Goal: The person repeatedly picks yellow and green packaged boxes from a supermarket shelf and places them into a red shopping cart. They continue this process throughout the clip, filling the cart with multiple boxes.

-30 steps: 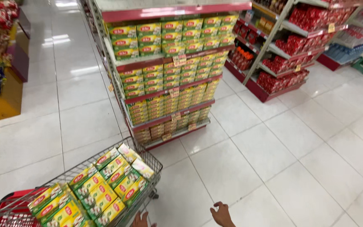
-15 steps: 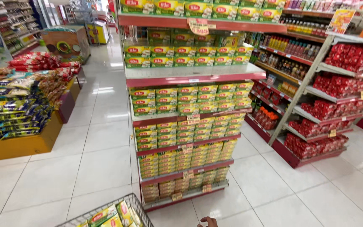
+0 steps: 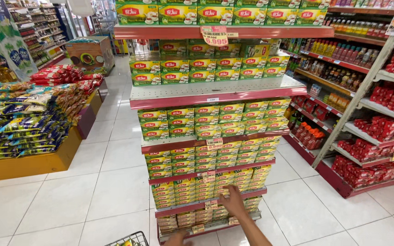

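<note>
Much nearer to the red shelf rack [image 3: 215, 93] than a second ago, and facing it squarely instead of looking down at the floor tiles. Almost gone from view: the wire trolley [image 3: 126, 238], just a corner of its rim left at the bottom edge. Lifted from the bottom edge up to the lower shelves: the right hand [image 3: 232, 200], empty, fingers spread, laid before the green-and-yellow boxes [image 3: 183, 189] on the second shelf from the bottom; touching them or just short, impossible to tell. Barely showing beside the trolley: the left hand [image 3: 177, 238], too cropped to tell open from closed. Same boxes packed tight on every level; red packets [image 3: 379, 132] on the right-hand rack and bagged goods [image 3: 28, 123] on the left, both well apart.
</note>
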